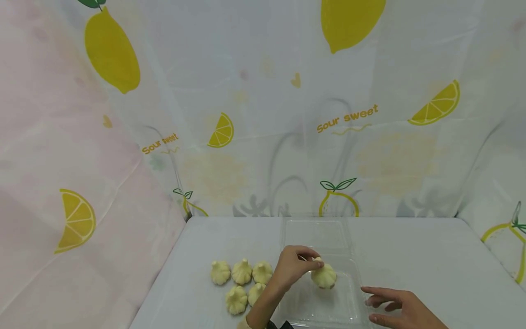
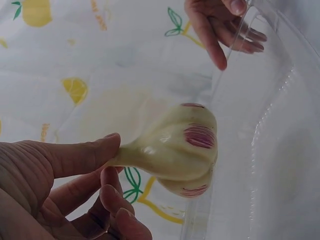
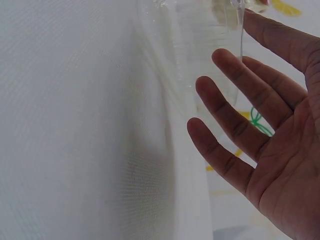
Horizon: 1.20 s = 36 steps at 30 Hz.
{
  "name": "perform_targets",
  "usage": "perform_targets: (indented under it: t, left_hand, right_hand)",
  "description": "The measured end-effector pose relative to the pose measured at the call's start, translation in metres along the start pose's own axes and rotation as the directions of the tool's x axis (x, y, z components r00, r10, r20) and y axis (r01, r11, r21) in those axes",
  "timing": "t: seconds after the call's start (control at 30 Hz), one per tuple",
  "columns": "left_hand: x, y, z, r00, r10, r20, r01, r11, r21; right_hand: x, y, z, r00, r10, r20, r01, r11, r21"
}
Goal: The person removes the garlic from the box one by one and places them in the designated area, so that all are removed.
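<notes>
My left hand (image 1: 293, 267) pinches a pale garlic bulb (image 1: 324, 277) by its stem, between thumb and fingers. The bulb hangs over the base of a clear plastic container (image 1: 341, 310) whose lid (image 1: 316, 233) lies folded back behind it. In the left wrist view, purple streaks mark the round end of the garlic bulb (image 2: 175, 150). At the container's right side is my right hand (image 1: 396, 304), fingers spread and nothing held. The right wrist view shows those fingertips (image 3: 205, 87) close beside the clear container wall (image 3: 200, 45).
Several more garlic bulbs (image 1: 242, 272) stand on the white table (image 1: 411, 256) left of the container, partly hidden by my left forearm. A lemon-print cloth (image 1: 263, 114) rises behind the table and along its sides.
</notes>
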State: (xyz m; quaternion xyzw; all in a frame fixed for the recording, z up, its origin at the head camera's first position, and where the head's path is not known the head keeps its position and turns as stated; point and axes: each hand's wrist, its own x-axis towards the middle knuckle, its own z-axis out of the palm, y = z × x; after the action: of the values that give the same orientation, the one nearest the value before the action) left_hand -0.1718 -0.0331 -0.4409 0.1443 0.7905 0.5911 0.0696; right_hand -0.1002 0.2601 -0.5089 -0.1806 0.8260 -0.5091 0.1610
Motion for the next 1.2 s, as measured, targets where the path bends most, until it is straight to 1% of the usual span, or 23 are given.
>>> perform_targets:
  t: [0.13,0.33,0.43,0.57,0.77,1.0,1.1,1.2]
  left_hand:
    - [-0.003,0.001,-0.008,1.0,-0.002,-0.011,0.002,1.0,0.005]
    - [-0.008,0.001,-0.022,1.0,0.017,-0.022,-0.017,1.0,0.023]
    - [-0.01,0.0,-0.028,1.0,0.013,-0.026,-0.013,1.0,0.022]
    - [-0.012,0.0,-0.036,0.999,0.001,-0.032,0.0,1.0,0.026]
    - [-0.017,-0.001,-0.046,0.998,0.001,-0.061,0.002,0.999,0.037]
    - [-0.021,-0.002,-0.058,0.997,0.024,-0.072,-0.023,0.999,0.022]
    - [-0.022,-0.002,-0.063,0.996,0.034,-0.087,-0.03,0.999,0.043]
    - [-0.024,-0.003,-0.069,0.995,0.026,-0.101,-0.018,0.997,0.076]
  right_hand:
    - [0.0,0.002,0.0,1.0,0.019,0.003,-0.019,1.0,0.017]
    - [-0.001,0.001,0.001,1.0,0.015,-0.003,-0.015,1.0,0.019]
    - [-0.001,-0.001,0.001,1.0,0.015,-0.003,-0.015,1.0,0.022]
    - [-0.002,-0.001,0.0,1.0,0.0,-0.005,0.0,1.0,0.023]
    - [-0.002,0.002,0.0,0.999,-0.033,-0.007,0.033,0.999,0.026]
    - [-0.003,0.002,0.0,0.999,-0.052,-0.016,0.052,0.998,0.022]
    - [-0.002,0.002,0.0,0.998,-0.056,-0.014,0.056,0.998,0.021]
    - [-0.002,0.002,-0.001,0.998,-0.057,-0.013,0.057,0.998,0.022]
